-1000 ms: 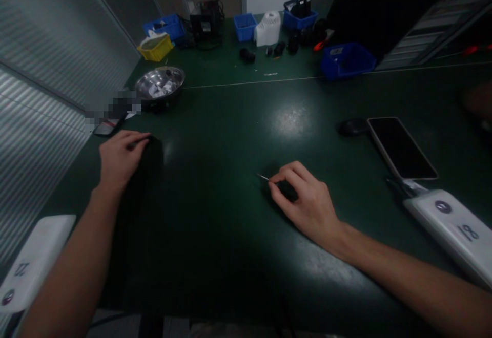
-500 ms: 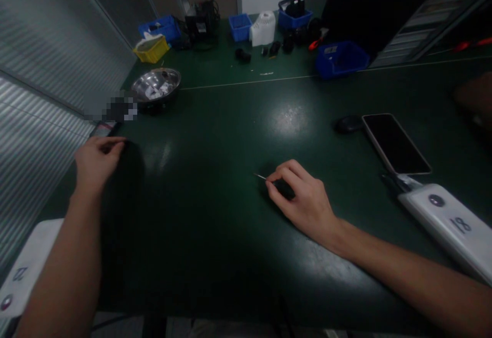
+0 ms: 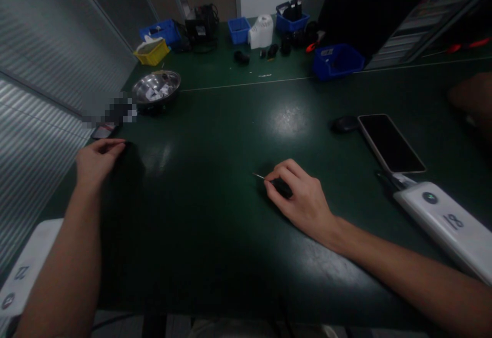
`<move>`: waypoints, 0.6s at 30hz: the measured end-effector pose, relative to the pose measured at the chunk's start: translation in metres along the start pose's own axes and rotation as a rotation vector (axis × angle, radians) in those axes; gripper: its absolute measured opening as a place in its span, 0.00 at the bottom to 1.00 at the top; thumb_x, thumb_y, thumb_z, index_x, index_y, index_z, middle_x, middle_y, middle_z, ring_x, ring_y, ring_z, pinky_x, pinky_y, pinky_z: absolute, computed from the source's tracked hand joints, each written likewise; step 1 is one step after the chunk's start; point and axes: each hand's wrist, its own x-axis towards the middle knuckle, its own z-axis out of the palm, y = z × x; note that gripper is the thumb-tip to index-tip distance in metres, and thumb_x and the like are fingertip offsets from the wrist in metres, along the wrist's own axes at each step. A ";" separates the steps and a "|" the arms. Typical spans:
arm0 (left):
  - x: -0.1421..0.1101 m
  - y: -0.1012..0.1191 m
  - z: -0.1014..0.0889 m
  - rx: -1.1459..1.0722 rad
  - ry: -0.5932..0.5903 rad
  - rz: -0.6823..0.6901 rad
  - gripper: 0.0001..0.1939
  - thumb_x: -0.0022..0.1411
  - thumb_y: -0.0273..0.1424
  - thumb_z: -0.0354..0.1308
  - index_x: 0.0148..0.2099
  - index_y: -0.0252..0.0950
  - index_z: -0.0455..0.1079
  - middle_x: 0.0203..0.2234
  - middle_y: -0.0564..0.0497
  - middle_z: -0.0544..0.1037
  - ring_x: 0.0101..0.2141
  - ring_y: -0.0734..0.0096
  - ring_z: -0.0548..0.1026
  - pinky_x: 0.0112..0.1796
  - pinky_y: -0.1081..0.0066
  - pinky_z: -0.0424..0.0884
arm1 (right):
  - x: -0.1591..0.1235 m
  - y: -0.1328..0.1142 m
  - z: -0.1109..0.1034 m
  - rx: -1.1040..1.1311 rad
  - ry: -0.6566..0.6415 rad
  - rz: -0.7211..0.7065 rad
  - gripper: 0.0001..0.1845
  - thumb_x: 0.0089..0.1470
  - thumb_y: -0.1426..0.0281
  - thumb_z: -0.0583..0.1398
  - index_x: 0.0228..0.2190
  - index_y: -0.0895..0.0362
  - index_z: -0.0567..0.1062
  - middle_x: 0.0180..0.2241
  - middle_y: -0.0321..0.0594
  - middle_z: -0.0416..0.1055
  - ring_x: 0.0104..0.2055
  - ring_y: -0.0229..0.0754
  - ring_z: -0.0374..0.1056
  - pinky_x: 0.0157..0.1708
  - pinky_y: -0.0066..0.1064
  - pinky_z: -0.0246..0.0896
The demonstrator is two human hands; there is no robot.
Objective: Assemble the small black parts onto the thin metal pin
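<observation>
Since a second ago, my left hand [image 3: 96,160] has slid outward toward the left edge of the dark green tabletop [image 3: 215,235] and now rests there, while my right hand [image 3: 302,197] has hardly shifted. That right hand lies near the middle of the tabletop with its fingers curled around a small screwdriver [image 3: 277,186]; the black handle sits under my thumb and forefinger, and the thin metal tip pokes out to the left, low over the surface. My left hand is loosely curled, fingertips touching a dark object [image 3: 126,146] that is too dim to make out, possibly a small black part; I cannot tell whether I am gripping it.

Just beyond my left hand lies a small flat card-like item [image 3: 103,131], and farther back stands a steel bowl [image 3: 156,86]. To my right, a phone [image 3: 390,142] lies face up with a dark oval object [image 3: 345,123] beside its far corner. Nearer me on the right is a white box [image 3: 446,225] marked 18. Blue bins [image 3: 337,60] and a yellow bin [image 3: 152,51] line the far edge.
</observation>
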 end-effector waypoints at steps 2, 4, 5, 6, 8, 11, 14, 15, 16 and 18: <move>0.000 0.002 0.000 -0.072 0.010 -0.091 0.26 0.65 0.41 0.61 0.59 0.29 0.73 0.41 0.46 0.80 0.37 0.65 0.76 0.34 0.70 0.71 | 0.000 0.000 0.000 -0.002 -0.002 0.000 0.07 0.65 0.68 0.57 0.41 0.55 0.75 0.44 0.41 0.69 0.37 0.37 0.68 0.27 0.27 0.65; -0.001 0.006 0.000 -0.145 0.013 -0.170 0.25 0.64 0.41 0.62 0.59 0.32 0.74 0.43 0.47 0.80 0.38 0.66 0.77 0.36 0.70 0.72 | 0.000 0.000 0.000 -0.001 -0.005 0.004 0.07 0.65 0.68 0.57 0.41 0.56 0.75 0.44 0.41 0.69 0.37 0.37 0.68 0.27 0.27 0.65; -0.002 0.010 0.000 -0.177 0.011 -0.195 0.25 0.64 0.40 0.63 0.59 0.33 0.74 0.44 0.48 0.80 0.39 0.66 0.76 0.37 0.70 0.72 | 0.000 0.000 0.000 0.000 -0.005 0.005 0.07 0.65 0.68 0.57 0.41 0.56 0.75 0.43 0.41 0.69 0.37 0.37 0.68 0.27 0.27 0.65; -0.004 0.013 -0.001 -0.205 0.008 -0.214 0.25 0.64 0.40 0.63 0.59 0.34 0.74 0.45 0.48 0.80 0.40 0.67 0.76 0.38 0.71 0.72 | 0.000 0.000 0.000 0.002 -0.004 0.004 0.07 0.65 0.68 0.57 0.41 0.56 0.75 0.43 0.41 0.69 0.37 0.37 0.68 0.27 0.27 0.65; -0.006 0.021 -0.002 -0.247 0.011 -0.243 0.25 0.63 0.40 0.64 0.60 0.36 0.74 0.46 0.50 0.80 0.41 0.68 0.76 0.39 0.72 0.72 | 0.001 0.000 0.001 0.002 0.000 0.000 0.07 0.65 0.69 0.57 0.41 0.56 0.75 0.43 0.41 0.69 0.37 0.37 0.68 0.27 0.27 0.65; -0.009 0.029 -0.002 -0.274 0.038 -0.278 0.24 0.63 0.37 0.65 0.59 0.37 0.74 0.45 0.51 0.80 0.40 0.71 0.75 0.38 0.74 0.71 | 0.001 0.001 0.001 0.000 0.001 -0.001 0.06 0.65 0.69 0.58 0.40 0.55 0.75 0.43 0.41 0.69 0.38 0.38 0.69 0.27 0.27 0.65; -0.009 0.032 -0.001 -0.286 0.053 -0.314 0.22 0.64 0.36 0.65 0.58 0.36 0.75 0.43 0.51 0.80 0.37 0.72 0.74 0.36 0.76 0.69 | 0.001 0.000 0.001 0.006 0.000 -0.001 0.06 0.64 0.69 0.58 0.40 0.55 0.75 0.43 0.40 0.69 0.37 0.37 0.69 0.27 0.27 0.65; -0.009 0.033 -0.001 -0.290 0.054 -0.326 0.21 0.64 0.35 0.64 0.58 0.36 0.75 0.42 0.51 0.80 0.36 0.73 0.74 0.35 0.77 0.69 | 0.001 0.000 0.001 0.008 0.001 -0.001 0.06 0.64 0.69 0.58 0.40 0.55 0.75 0.43 0.40 0.69 0.37 0.37 0.69 0.27 0.26 0.65; -0.009 0.034 -0.001 -0.295 0.054 -0.336 0.21 0.64 0.35 0.64 0.58 0.36 0.76 0.41 0.52 0.80 0.35 0.73 0.74 0.34 0.77 0.68 | 0.001 0.000 0.001 0.010 0.001 -0.002 0.06 0.64 0.69 0.58 0.40 0.55 0.75 0.43 0.40 0.69 0.37 0.37 0.69 0.27 0.26 0.65; -0.010 0.035 -0.001 -0.300 0.058 -0.348 0.21 0.64 0.35 0.64 0.57 0.37 0.76 0.40 0.53 0.80 0.34 0.74 0.73 0.33 0.77 0.68 | 0.000 0.001 0.002 0.011 0.001 -0.004 0.06 0.64 0.69 0.58 0.41 0.55 0.75 0.43 0.40 0.69 0.37 0.38 0.69 0.27 0.26 0.65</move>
